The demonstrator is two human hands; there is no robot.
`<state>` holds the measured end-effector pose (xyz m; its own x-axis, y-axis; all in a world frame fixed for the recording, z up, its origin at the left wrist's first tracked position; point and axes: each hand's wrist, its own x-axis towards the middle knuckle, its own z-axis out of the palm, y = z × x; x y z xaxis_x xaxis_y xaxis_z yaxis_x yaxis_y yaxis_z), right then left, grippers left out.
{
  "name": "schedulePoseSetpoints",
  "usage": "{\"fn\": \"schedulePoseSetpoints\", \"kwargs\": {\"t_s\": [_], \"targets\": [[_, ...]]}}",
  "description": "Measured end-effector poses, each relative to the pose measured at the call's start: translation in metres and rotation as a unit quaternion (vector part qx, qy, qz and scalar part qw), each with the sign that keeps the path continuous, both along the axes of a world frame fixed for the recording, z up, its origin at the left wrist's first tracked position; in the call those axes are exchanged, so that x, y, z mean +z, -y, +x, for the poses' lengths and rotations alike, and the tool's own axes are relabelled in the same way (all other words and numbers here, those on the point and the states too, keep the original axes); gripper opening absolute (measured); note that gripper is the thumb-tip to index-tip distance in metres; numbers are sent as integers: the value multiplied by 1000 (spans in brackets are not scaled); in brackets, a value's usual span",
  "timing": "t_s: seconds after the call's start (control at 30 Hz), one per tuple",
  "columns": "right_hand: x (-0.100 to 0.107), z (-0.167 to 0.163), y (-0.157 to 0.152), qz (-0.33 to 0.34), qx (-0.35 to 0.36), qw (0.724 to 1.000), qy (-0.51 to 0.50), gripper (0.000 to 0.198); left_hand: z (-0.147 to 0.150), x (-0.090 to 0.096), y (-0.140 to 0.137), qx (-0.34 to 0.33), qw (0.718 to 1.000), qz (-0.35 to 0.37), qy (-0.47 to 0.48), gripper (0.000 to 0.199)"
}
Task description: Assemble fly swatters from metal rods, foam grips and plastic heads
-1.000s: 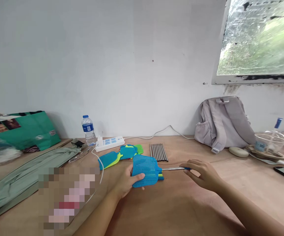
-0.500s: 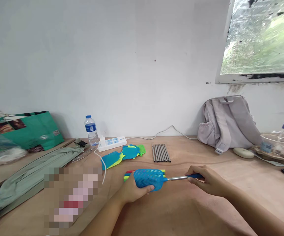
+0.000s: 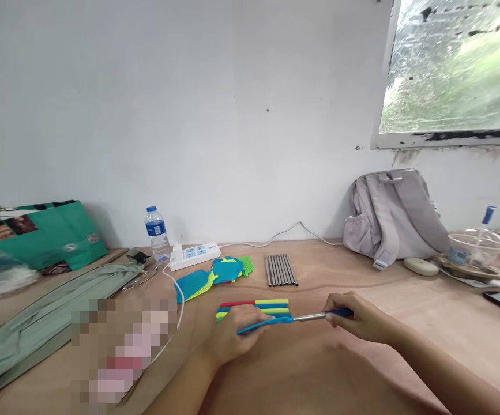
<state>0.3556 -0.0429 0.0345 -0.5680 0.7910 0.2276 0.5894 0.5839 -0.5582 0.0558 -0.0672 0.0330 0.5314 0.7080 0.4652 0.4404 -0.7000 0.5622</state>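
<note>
Through the head camera, I see my left hand closed around a thin, flat, blue plastic paddle, which is turned almost edge-on to me. A shiny silver metal rod sticks out of its narrow end, toward the right. My right hand pinches a short dark blue handle at the rod's other end, with its fingers near the spot where the rod and handle meet. So the three parts make one line between my hands, low over the wooden bench. I think the step in hand is working on how the rod fits with the handle, but I can't tell how deep the rod sits inside. To me, the next move calls for a firm left hand, so the paddle does not twist, and a straight, gentle push or turn from the right hand. The paddle looks bendy, so I would not squeeze it hard. Just behind it lie red, yellow and blue plastic tubes, and farther back is a neat row of thin grey metal rods.
</note>
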Motion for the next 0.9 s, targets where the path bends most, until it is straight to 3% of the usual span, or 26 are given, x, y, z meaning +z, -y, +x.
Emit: {"fn": "schedulePoseSetpoints", "kwargs": {"t_s": [0.17, 0.27, 0.37, 0.47, 0.53, 0.6, 0.7, 0.8, 0.9], "targets": [[0, -5, 3, 21, 9, 1000, 6, 14, -6, 7, -1, -32, 999, 38, -15, 27], [1, -15, 7, 73, 14, 997, 10, 11, -11, 8, -5, -6, 999, 29, 23, 19], [0, -26, 10, 134, 13, 991, 0, 17, -15, 2, -15, 100, 986, 8, 136, 18], [-2, -25, 4, 181, 0, 983, -30, 18, -21, -9, -29, 223, 934, 11, 279, 36], [-5, -14, -9, 212, -40, 975, -49, 19, -29, -15, -40, 252, 910, 28, 327, 34], [-9, 8, -27, 234, -113, 964, -49, 20, -41, -19, -49, 286, 906, 55, 307, 26], [-20, 52, -55, 212, -290, 933, 25, 22, -62, -26, -60, 368, 910, 96, 163, 24], [-34, 98, -72, 166, -364, 914, 64, 19, -76, -36, -68, 421, 899, 115, 39, 34], [-49, 134, -77, 109, -424, 894, 98, 15, -79, -45, -73, 439, 892, 106, -3, 39]]}}
